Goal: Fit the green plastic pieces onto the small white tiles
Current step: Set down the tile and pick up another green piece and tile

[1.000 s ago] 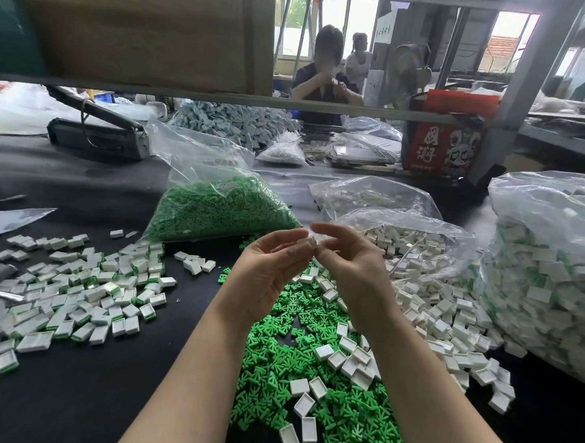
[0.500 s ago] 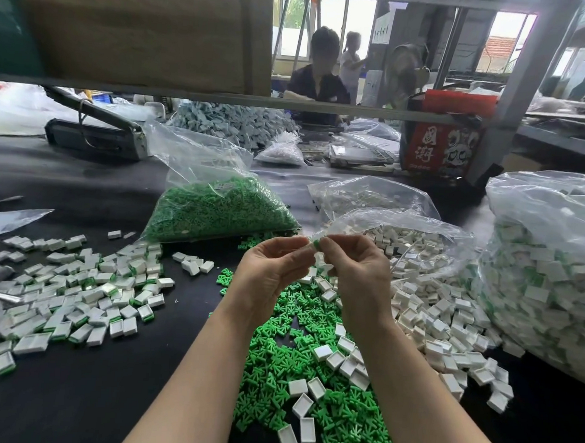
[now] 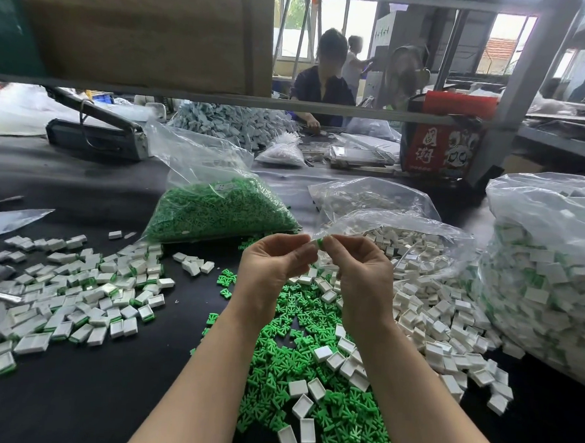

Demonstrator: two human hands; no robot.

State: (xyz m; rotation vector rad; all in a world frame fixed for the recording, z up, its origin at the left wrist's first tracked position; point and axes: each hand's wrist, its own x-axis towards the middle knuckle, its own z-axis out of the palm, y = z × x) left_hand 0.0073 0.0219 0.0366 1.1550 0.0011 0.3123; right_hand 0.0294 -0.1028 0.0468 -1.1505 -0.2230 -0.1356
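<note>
head view: i see my left hand [image 3: 275, 264] and right hand [image 3: 359, 272] raised together, fingertips of both pinching one white tile [image 3: 318, 243] with a green plastic piece on it, above the loose green pieces [image 3: 297, 357] on the black table [image 3: 71, 406].

Arms: two bare forearms, no sleeves in view up to the bottom edge of the picture.
Left hand [image 3: 275, 264]: bare, no glove, no ring or watch seen.
Right hand [image 3: 359, 272]: bare, no glove, wrist without band.
Nails: short and unpainted where they show.
</note>
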